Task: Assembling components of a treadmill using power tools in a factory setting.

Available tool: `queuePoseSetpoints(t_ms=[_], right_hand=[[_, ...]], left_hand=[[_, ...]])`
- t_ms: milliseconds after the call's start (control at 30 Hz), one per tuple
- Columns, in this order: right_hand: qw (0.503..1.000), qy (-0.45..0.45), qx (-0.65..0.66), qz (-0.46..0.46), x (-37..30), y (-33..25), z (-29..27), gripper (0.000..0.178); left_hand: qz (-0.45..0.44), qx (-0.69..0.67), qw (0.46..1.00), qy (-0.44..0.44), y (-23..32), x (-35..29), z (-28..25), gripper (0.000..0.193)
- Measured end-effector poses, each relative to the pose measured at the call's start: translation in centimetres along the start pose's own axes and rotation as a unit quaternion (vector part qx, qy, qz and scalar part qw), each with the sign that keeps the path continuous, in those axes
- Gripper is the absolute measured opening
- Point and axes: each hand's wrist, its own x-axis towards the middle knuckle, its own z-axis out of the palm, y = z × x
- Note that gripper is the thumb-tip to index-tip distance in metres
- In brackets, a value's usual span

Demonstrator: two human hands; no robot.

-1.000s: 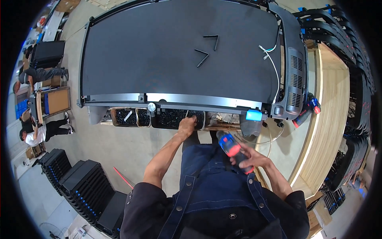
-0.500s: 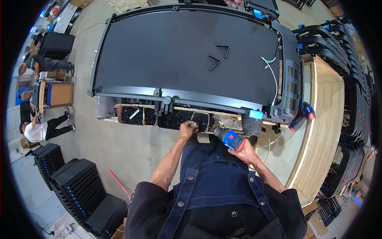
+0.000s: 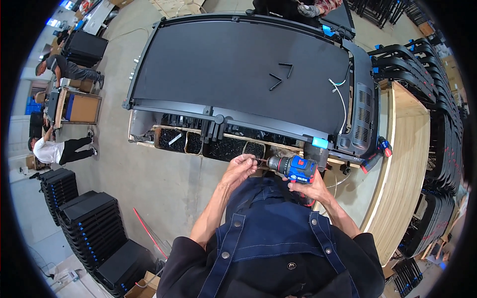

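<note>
In my right hand [image 3: 307,187] is a blue and black cordless drill [image 3: 298,168], its chuck pointing left. My left hand [image 3: 239,170] is pinched at the tip of the drill's bit, on a small dark piece too small to make out. Both hands are in front of my body, just below the near edge of a black treadmill deck [image 3: 213,64]. Bins of small black hardware [image 3: 226,149] stand under that edge, just beyond my left hand. Two black L-shaped pieces [image 3: 276,81] lie on the deck.
A second drill [image 3: 370,159] is by a long wooden crate [image 3: 397,184] on the right. Curved black frames [image 3: 439,124] are stacked beyond it. Black panels [image 3: 94,223] are piled at left. A gloved person [image 3: 308,10] is at the far side; two others work at left.
My left hand has come away from the bins toward me, to the bit. The drill has turned level and its tip now meets my left fingers. A gloved hand shows at the far side.
</note>
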Motion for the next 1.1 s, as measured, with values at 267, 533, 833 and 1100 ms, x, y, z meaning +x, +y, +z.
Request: queuePoseSetpoints(t_ms=[267,533,833,1100], right_hand=[[0.998,-0.02,0.038,-0.038,-0.8,0.8,-1.9,0.054],[0.995,-0.009,-0.036,-0.097,-1.4,-0.2,-3.7,0.052],[0.986,0.018,0.148,-0.073,-0.5,-1.4,-4.5,0.05],[0.974,0.1,0.166,-0.119,-2.0,-2.2,-5.4,0.045]], left_hand=[[-0.011,-0.028,0.996,-0.09,0.6,-0.3,3.8,0.022],[0.16,0.273,0.949,0.004,1.2,0.1,8.4,0.032],[0.2,0.383,0.896,-0.106,5.8,4.6,14.0,0.028],[0.394,0.668,0.63,0.046,15.2,16.2,16.7,0.033]])
